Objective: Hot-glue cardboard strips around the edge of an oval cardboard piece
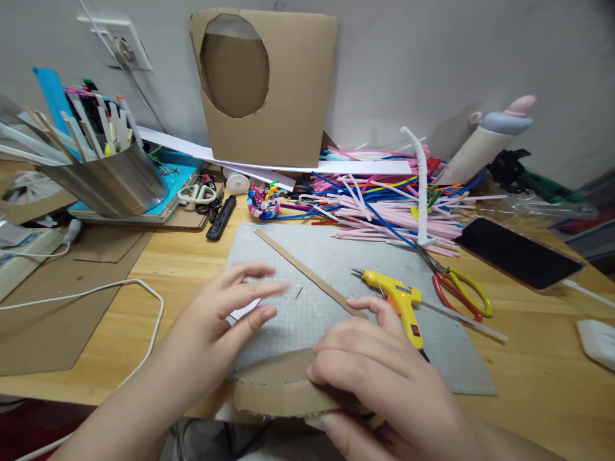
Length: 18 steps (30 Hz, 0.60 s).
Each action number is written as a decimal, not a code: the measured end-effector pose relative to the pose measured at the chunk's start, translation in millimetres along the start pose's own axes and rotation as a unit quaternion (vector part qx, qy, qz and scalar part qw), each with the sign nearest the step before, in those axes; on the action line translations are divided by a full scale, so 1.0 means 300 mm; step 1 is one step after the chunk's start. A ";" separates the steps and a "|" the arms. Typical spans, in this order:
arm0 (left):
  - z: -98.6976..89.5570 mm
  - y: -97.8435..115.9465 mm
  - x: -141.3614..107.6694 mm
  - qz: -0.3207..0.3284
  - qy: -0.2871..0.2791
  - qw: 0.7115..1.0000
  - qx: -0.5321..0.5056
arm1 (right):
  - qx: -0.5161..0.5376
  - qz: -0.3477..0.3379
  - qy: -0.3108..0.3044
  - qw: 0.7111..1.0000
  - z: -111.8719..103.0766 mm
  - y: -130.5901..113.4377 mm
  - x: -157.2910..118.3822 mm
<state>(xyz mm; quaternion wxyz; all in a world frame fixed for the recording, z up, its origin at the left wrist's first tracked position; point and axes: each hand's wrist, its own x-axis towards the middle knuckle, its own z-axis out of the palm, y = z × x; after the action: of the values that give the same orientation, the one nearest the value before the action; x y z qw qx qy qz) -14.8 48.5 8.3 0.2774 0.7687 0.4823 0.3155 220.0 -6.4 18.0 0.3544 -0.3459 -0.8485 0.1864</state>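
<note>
My right hand grips a rounded cardboard piece with a raised side strip at the mat's near edge. Fingers and thumb press on its right part, which they hide. My left hand is raised above the mat with its fingers apart, just over a small white paper piece. A narrow cardboard strip lies diagonally on the grey cutting mat, its near end beside my right hand. The yellow glue gun rests to the right of that strip.
Scissors, a black phone and pipe cleaners lie at the right and back. A cardboard panel with a round hole leans on the wall. A metal pen cup and a white cable are at the left.
</note>
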 end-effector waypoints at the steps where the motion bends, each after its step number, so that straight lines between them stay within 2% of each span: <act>1: -0.006 0.014 -0.009 0.007 -0.007 1.000 -0.019 | -0.002 0.001 -0.002 1.000 0.000 -0.002 0.000; 3: -0.019 0.047 -0.029 0.006 -0.039 0.996 -0.079 | -0.006 0.002 -0.005 1.000 0.002 -0.006 -0.001; 6: -0.033 0.096 -0.048 -0.020 -0.118 0.983 -0.136 | -0.007 -0.004 -0.003 1.000 0.010 -0.006 -0.002; 9: -0.031 0.125 -0.045 -0.038 -0.132 0.981 -0.138 | -0.009 -0.017 0.007 1.000 0.019 -0.001 0.000; 13: -0.020 0.135 -0.033 -0.061 -0.136 0.972 -0.182 | -0.012 -0.020 0.007 1.000 0.024 0.002 0.002; 18: -0.014 0.113 -0.045 -0.166 -0.224 0.934 -0.226 | -0.002 -0.020 -0.004 1.000 0.017 -0.002 0.001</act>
<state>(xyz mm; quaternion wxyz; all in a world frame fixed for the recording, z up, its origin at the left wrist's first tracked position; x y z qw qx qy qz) -3.3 23.7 32.6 0.5928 0.6455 0.4444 0.1855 215.8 -7.0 14.9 0.3537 -0.3289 -0.8572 0.1786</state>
